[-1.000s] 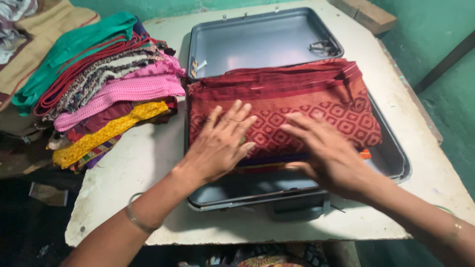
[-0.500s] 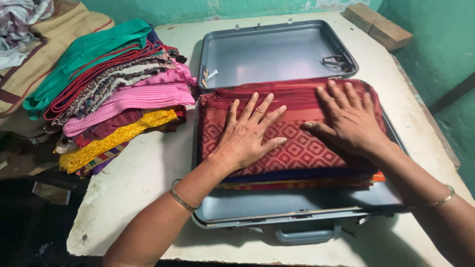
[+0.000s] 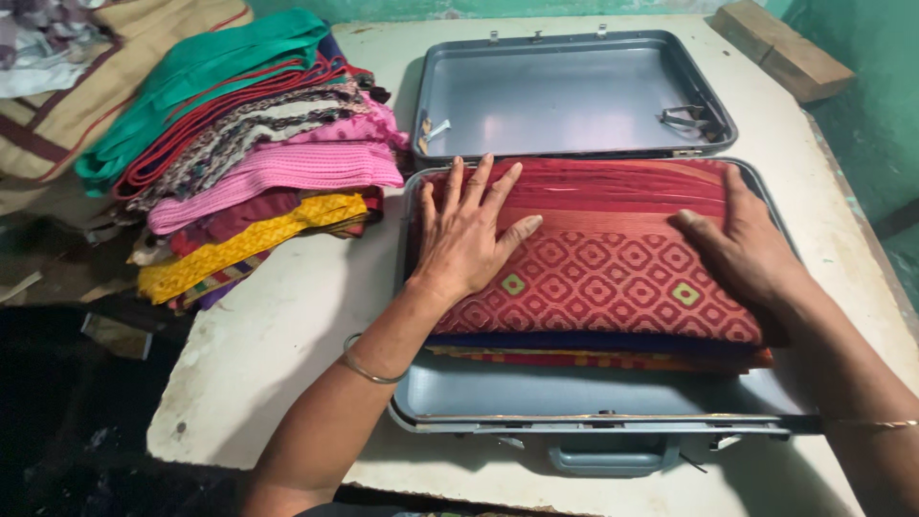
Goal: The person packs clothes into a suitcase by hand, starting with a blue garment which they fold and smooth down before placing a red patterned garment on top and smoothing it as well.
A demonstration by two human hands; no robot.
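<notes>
Nearest the viewer, the pale, worn counter [image 3: 278,335] carries an open grey metal suitcase [image 3: 536,397], its handle at the near edge and a strip of bare base showing just behind it. In the base lies a stack of folded cloths, topped by a red patterned cloth [image 3: 603,278] with a diamond print; beneath it the edges of a dark blue and an orange-striped fold show at the near side. The left hand [image 3: 469,235] rests flat on the left part of the top cloth, fingers spread and pointing far — its grip is apart, clamped on nothing. The right hand [image 3: 742,249] lies flat on the right part of the same cloth, near the case's right wall, fingers extended and likewise gripping nothing. Judging from this, several cloths are already packed and the top one is being pressed flat, while much remains outside — a pile of folded fabrics [image 3: 249,172] in yellow, maroon, pink, patterned and green sits on the counter just left of the case. Farther off, the suitcase lid [image 3: 565,96] lies open and almost empty, and a wooden block [image 3: 780,48] sits at the far right corner.
</notes>
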